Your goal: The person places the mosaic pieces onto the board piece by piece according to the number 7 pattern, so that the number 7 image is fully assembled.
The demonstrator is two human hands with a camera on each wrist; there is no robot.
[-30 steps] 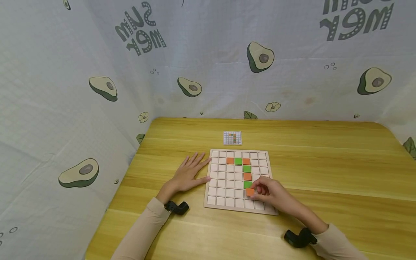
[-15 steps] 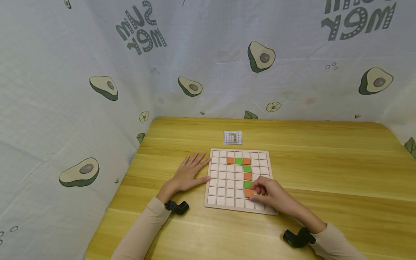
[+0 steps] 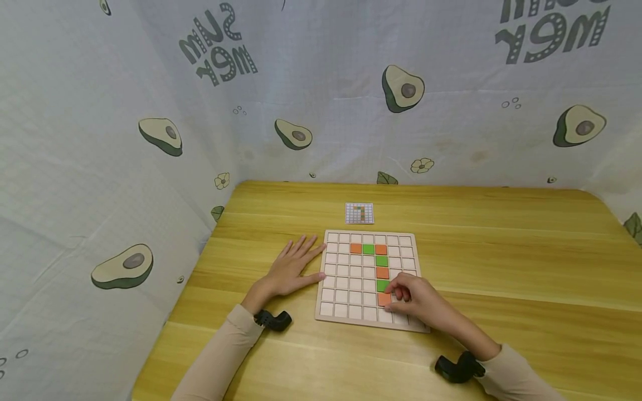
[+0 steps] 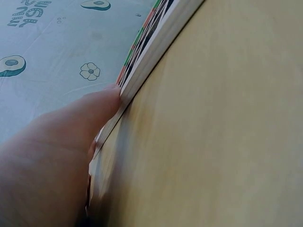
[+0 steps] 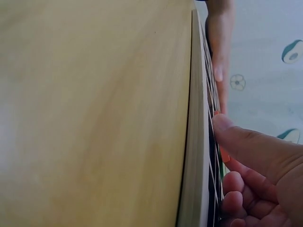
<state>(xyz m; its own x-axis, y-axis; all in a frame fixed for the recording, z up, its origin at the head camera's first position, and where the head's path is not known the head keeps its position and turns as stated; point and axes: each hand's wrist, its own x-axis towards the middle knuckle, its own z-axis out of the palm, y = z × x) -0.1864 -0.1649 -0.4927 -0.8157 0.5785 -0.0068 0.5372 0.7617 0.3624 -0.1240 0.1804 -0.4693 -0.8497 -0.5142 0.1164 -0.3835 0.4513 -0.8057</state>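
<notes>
A pale wooden grid board (image 3: 348, 318) lies on the table with orange and green square tiles in some cells. They form a row near the top and a column running down from its right end. At the column's lower end is an orange tile (image 3: 384, 299). My right hand (image 3: 421, 298) pinches this orange tile (image 5: 224, 153) between thumb and index finger, the other fingers curled in. With fingers spread, my left hand (image 3: 288, 270) rests on the table at the board's left edge, thumb (image 4: 102, 101) and a fingertip touching it.
A small card (image 3: 359, 213) printed with a coloured grid lies behind the board. The wooden table (image 3: 501, 245) meets a white curtain (image 3: 331, 78) with avocado prints at the back and left. A black device (image 3: 458, 367) sits on each wrist.
The orange tile has gone down slightly into its cell below the lowest green tile, and it sits flatter. My right hand has barely shifted; the left has stayed still.
</notes>
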